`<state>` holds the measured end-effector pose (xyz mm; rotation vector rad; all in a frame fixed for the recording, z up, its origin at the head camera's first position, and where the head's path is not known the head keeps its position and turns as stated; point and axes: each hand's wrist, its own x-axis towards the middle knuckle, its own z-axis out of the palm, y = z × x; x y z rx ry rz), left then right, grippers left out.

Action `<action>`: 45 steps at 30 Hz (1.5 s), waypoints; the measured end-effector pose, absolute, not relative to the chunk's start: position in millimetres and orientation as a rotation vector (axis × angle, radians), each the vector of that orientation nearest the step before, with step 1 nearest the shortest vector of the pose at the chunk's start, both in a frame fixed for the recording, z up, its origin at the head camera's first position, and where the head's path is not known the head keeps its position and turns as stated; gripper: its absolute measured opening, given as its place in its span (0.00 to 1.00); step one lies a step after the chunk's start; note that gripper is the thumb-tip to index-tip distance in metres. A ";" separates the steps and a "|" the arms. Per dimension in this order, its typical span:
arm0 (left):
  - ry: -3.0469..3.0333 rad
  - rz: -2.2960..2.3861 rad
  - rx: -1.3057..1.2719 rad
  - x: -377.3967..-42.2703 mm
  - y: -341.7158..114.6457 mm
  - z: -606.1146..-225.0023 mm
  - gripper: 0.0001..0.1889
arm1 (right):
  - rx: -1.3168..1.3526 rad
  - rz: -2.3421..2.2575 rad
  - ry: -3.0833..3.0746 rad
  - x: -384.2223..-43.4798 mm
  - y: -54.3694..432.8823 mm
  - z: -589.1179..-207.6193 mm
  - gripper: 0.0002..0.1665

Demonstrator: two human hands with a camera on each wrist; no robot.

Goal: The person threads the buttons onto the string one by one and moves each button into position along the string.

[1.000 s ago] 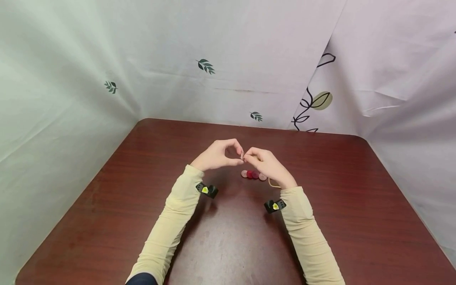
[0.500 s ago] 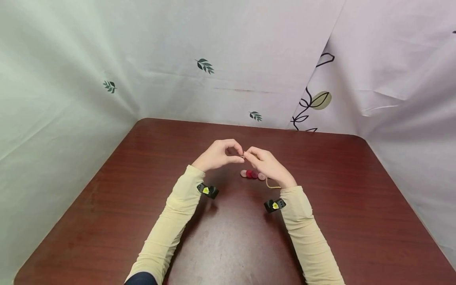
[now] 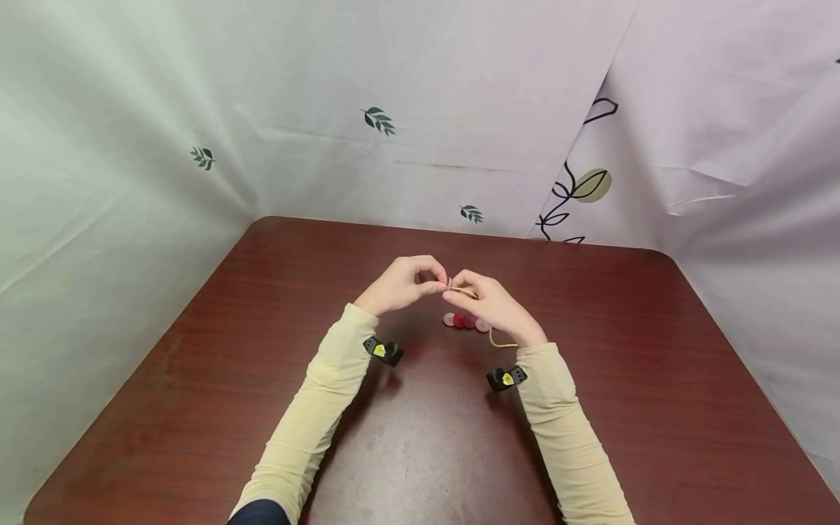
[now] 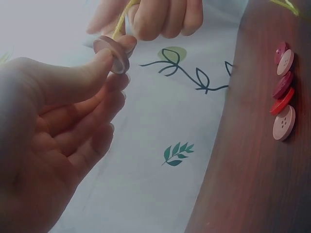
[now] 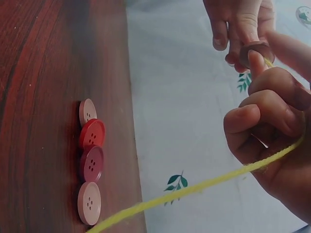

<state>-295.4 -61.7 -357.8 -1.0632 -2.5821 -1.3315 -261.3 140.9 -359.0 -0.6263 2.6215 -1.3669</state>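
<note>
My left hand (image 3: 403, 284) pinches a dull pinkish-brown button (image 4: 116, 53) between thumb and index finger, above the table. A yellow string (image 4: 122, 19) runs from the button's face to my right hand (image 3: 488, 300). That hand holds the string in its curled fingers, and in the right wrist view one of its fingertips lies right at the button (image 5: 256, 48). The string's tail (image 5: 194, 187) passes across the right palm and hangs down toward the table. Which hole of the button it meets is hidden by the fingers.
Below the hands, several buttons lie in a row on the brown table (image 3: 407, 437): pale pink (image 5: 89, 203), plum (image 5: 92, 163), red (image 5: 92, 133) and another pale one (image 5: 88, 111). A white cloth with printed leaves (image 3: 295, 168) hangs behind the table.
The left thumb has moved up toward the index finger, and the button has turned. The right thumb and fingers have parted slightly, baring string between them. More of the tail shows below the right wrist.
</note>
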 end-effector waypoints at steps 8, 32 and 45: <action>-2.616 -1.323 -1.035 -293.7 -63.0 -355.7 0.03 | -0.648 -1.389 2.663 -260.0 139.7 -358.2 0.17; -2.742 -1.415 -1.039 -294.1 -68.6 -355.3 0.04 | -0.705 -1.311 2.738 -251.0 143.3 -347.9 0.18; -2.769 -1.264 -0.951 -294.7 -71.5 -352.6 0.14 | -0.792 -1.277 2.753 -265.3 162.0 -362.7 0.18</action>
